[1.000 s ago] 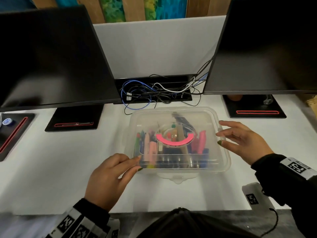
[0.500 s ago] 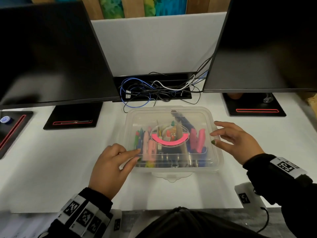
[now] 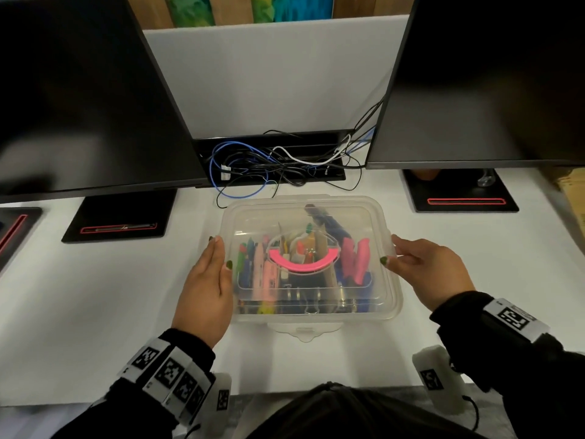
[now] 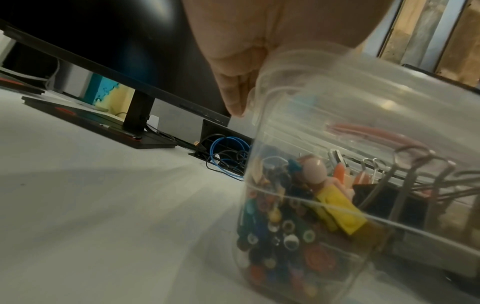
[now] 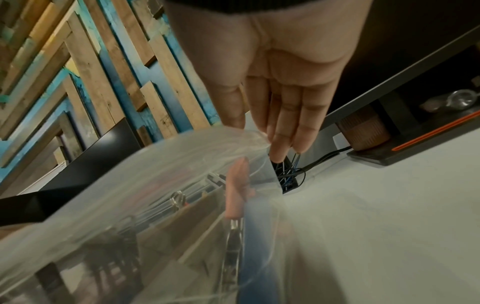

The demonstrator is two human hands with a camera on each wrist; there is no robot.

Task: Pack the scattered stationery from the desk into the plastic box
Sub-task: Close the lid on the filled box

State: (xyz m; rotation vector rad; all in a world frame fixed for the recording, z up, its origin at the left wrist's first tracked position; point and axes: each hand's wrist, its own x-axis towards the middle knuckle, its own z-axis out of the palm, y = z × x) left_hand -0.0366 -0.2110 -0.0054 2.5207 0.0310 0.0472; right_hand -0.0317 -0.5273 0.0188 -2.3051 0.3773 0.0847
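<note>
A clear plastic box (image 3: pixel 392 299) with its lid on sits mid-desk, full of stationery: pens (image 3: pixel 250 261), pink markers (image 3: pixel 354 258), binder clips, and a pink curved piece (image 3: pixel 300 264) under the lid. My left hand (image 3: pixel 221 253) lies flat along the box's left side, thumb on the lid. My right hand (image 3: pixel 392 251) touches the right rim, fingers straight, thumb on the lid edge. The left wrist view shows my left hand (image 4: pixel 233 67) against the box (image 4: pixel 363 98). In the right wrist view, my right hand (image 5: pixel 280 98) reaches over the box rim (image 5: pixel 182 156).
Two dark monitors (image 3: pixel 79 90) (image 3: pixel 490 74) hang over the back of the white desk (image 3: pixel 95 312), on black bases (image 3: pixel 120 220) (image 3: pixel 462 194). A cable tray (image 3: pixel 272 160) with tangled wires lies just behind the box. A cardboard box (image 3: pixel 573 191) sits at the far right.
My left hand has moved from the box's near-left corner up along its left side. My right hand has closed in on the right rim. The box has hardly shifted.
</note>
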